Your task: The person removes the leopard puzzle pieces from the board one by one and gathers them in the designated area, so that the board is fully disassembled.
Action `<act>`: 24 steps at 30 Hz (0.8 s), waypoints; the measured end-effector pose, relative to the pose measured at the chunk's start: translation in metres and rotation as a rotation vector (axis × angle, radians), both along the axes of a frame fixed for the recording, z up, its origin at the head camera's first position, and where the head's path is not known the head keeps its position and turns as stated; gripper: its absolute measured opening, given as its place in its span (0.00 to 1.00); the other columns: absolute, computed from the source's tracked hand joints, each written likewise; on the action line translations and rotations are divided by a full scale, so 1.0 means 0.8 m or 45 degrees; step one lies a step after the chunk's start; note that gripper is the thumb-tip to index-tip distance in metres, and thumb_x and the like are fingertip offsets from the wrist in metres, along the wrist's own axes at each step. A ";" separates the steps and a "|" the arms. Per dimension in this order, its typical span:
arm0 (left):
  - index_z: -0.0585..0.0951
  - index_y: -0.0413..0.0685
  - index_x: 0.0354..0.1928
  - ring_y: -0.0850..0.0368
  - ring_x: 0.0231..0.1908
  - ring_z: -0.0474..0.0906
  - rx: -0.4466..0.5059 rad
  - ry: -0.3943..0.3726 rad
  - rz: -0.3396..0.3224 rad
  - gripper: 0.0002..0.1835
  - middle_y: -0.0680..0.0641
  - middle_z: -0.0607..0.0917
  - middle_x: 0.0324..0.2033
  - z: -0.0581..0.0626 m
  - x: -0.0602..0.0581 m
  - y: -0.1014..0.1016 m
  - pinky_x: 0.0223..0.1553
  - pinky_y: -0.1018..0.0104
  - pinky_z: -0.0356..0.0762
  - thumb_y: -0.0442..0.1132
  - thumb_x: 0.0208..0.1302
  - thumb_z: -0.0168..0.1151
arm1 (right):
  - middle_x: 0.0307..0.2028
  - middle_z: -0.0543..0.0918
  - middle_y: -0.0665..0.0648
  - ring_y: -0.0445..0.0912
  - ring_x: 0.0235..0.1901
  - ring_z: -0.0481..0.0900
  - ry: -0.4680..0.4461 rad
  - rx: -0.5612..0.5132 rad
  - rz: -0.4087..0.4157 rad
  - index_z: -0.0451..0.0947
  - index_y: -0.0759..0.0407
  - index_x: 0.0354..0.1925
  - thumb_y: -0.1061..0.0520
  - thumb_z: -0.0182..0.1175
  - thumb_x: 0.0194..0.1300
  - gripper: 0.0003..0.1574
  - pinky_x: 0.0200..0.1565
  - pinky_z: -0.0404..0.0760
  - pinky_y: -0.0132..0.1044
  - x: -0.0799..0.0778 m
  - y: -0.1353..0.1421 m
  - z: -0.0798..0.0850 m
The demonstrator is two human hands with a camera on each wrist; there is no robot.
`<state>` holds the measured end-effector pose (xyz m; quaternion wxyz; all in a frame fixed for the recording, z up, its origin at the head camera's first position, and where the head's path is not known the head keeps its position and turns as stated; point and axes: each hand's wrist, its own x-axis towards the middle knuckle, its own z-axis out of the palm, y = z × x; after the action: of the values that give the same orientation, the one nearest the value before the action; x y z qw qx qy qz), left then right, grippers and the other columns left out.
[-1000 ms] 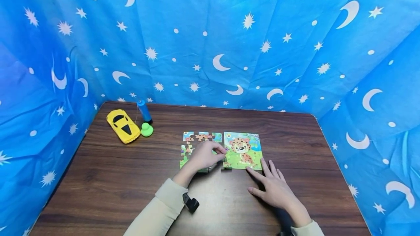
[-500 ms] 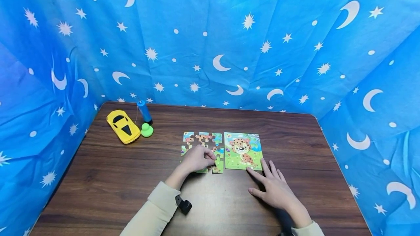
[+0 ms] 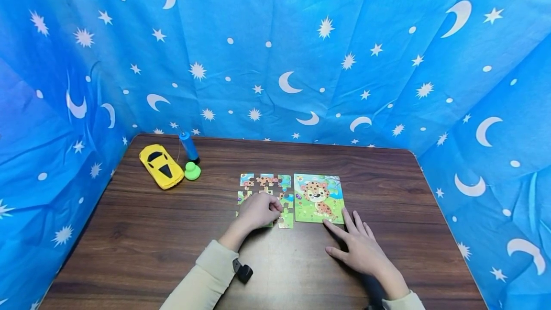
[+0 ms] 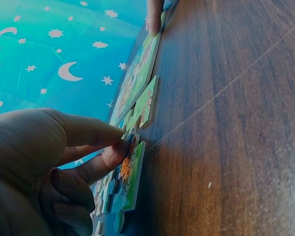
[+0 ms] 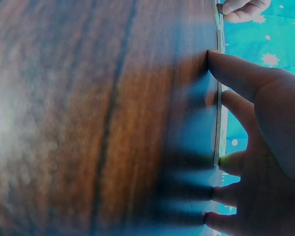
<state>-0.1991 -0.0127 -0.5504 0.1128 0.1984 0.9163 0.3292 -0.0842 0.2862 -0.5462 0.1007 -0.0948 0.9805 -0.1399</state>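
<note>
Jigsaw puzzle pieces (image 3: 266, 180) with a leopard design lie in loose rows with gaps between them on the table. Over their middle is my left hand (image 3: 258, 210), thumb and fingertips closed on a puzzle piece (image 4: 130, 153) in the left wrist view; it hides several pieces in the head view. Just right of them lies a square leopard picture board (image 3: 318, 197). My right hand (image 3: 359, 248) rests on the table with fingers spread, its fingertips touching the board's lower right corner. A piece with green (image 3: 286, 219) sits beside the left fingertips.
At the table's left stand a yellow toy car (image 3: 161, 166), a blue cylinder (image 3: 189, 147) and a green knobbed object (image 3: 192, 171). A blue cloth (image 3: 267, 51) with moons and stars surrounds the dark wooden table (image 3: 142, 243).
The left hand has moved left from beside the board to over the middle of the pieces, uncovering the right column. The right hand and the board stay in place.
</note>
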 end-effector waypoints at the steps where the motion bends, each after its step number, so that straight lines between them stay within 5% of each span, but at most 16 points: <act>1: 0.91 0.63 0.35 0.70 0.27 0.77 -0.003 0.004 0.003 0.07 0.69 0.82 0.25 0.000 0.000 0.000 0.31 0.65 0.74 0.39 0.60 0.70 | 0.79 0.50 0.72 0.74 0.76 0.44 -0.001 0.000 0.001 0.68 0.37 0.77 0.33 0.65 0.69 0.43 0.67 0.52 0.76 0.000 0.000 0.000; 12: 0.91 0.63 0.35 0.70 0.25 0.76 0.047 0.076 0.003 0.07 0.69 0.81 0.25 0.004 0.006 -0.008 0.29 0.66 0.72 0.39 0.60 0.69 | 0.79 0.52 0.72 0.75 0.76 0.47 0.019 0.005 -0.006 0.69 0.38 0.76 0.32 0.66 0.67 0.43 0.66 0.54 0.76 -0.002 0.001 0.001; 19: 0.91 0.64 0.39 0.70 0.26 0.75 0.025 0.132 0.068 0.07 0.70 0.81 0.27 0.013 0.011 -0.025 0.29 0.63 0.72 0.42 0.63 0.68 | 0.76 0.63 0.69 0.73 0.73 0.57 0.179 -0.005 -0.022 0.74 0.43 0.73 0.36 0.71 0.64 0.42 0.61 0.63 0.76 0.000 0.008 -0.003; 24: 0.90 0.62 0.42 0.63 0.25 0.76 -0.004 0.268 0.157 0.06 0.63 0.86 0.35 0.014 0.016 -0.048 0.25 0.62 0.72 0.44 0.68 0.67 | 0.73 0.68 0.67 0.71 0.71 0.64 0.272 -0.049 -0.023 0.73 0.46 0.73 0.41 0.71 0.66 0.41 0.61 0.65 0.75 -0.002 0.018 -0.003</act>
<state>-0.1864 -0.0509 -0.5389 -0.0042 0.1748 0.9340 0.3116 -0.0858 0.3004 -0.5489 -0.0074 -0.1024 0.9836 -0.1486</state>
